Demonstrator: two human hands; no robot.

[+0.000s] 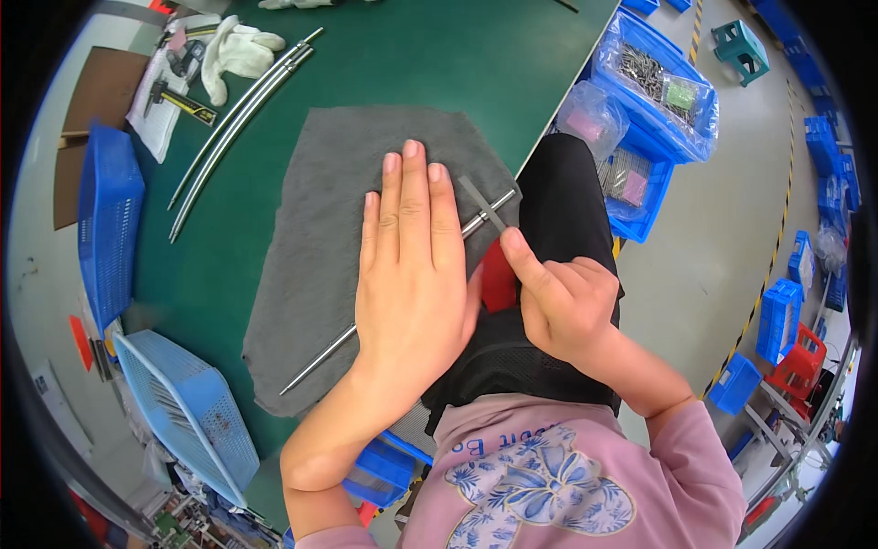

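Note:
A slim metal rod (322,355) with a pointed near end lies slantwise on a grey cloth (311,192). My left hand (412,265) rests flat across the rod, fingers stretched out side by side, hiding its middle. At the rod's far right end, my right hand (567,302) is closed on one end of a thin flat grey strip (481,201), the index finger pointing along it. The strip crosses the rod near a collar; whether it is a file cannot be made out.
Several curved metal tubes (242,123) and a white glove (240,57) lie on the green table (393,55). Blue baskets (187,412) stand along its left edge. To my right are blue bins (654,197) with metal parts, and a teal stool (741,50).

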